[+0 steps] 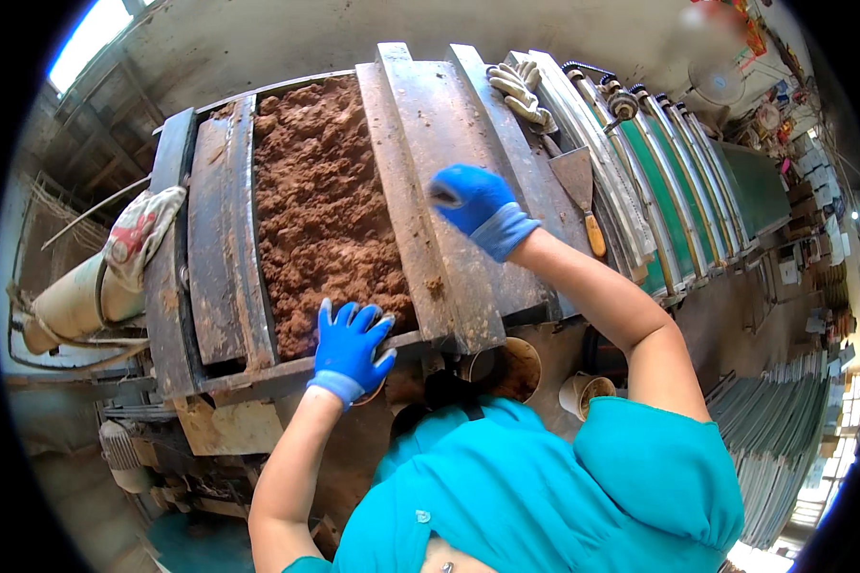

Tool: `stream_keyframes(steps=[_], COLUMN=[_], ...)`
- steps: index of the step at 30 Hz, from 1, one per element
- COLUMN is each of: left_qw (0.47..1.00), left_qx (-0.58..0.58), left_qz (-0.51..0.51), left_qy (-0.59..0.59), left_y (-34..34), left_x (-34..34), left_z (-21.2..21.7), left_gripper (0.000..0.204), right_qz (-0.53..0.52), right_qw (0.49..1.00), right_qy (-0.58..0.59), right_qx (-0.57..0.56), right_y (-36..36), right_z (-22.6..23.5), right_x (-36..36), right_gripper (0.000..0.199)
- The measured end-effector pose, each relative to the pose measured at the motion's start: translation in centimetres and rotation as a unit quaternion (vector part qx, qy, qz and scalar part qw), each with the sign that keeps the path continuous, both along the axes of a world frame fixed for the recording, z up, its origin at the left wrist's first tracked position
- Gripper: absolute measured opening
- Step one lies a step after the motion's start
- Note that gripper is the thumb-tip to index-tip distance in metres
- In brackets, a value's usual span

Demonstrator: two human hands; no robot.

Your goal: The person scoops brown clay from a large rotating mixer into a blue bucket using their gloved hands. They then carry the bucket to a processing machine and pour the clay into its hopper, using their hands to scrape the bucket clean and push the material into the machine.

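Your right hand [478, 201] curls so its palm is hidden, and you cannot tell whether it grips anything. The palm of your left hand [351, 350] faces away, leaving its fingertips' contact with the brown clay [325, 191] unclear. The steel cover [449, 143] hides whether that clay runs beneath it. Your body and the machine's edge partly cover the large bucket [535, 361]. The lower edge cuts off your teal shirt [516, 487]; a patch above the fan [717, 84] is blurred.
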State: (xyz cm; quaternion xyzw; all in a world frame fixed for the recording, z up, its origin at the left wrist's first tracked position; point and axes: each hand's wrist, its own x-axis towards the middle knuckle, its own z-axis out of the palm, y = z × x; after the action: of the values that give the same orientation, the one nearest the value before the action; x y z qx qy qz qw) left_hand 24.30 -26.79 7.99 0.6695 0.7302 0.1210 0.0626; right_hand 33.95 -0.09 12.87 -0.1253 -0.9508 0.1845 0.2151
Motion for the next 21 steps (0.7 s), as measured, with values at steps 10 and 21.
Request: stream_keyframes(steps=[10,21], left_qw=[0.990,0.865], left_qx=[0.123,0.252], left_qz=[0.057,0.347], left_qy=[-0.030,-0.260], left_y=[-8.7,-22.9], left_x=[1.4,3.0], left_z=[2.0,-1.5], left_gripper=[0.036,0.028], right_qz=[0.072,0.212], right_qw=[0.840,0.793], right_qy=[-0.442,-0.539], right_qx=[0.306,0.187], right_y=[-10.8,-14.4], right_z=[-2.6,-1.2], right_x=[-0.3,-5.8], right_gripper=[0.020,0.030])
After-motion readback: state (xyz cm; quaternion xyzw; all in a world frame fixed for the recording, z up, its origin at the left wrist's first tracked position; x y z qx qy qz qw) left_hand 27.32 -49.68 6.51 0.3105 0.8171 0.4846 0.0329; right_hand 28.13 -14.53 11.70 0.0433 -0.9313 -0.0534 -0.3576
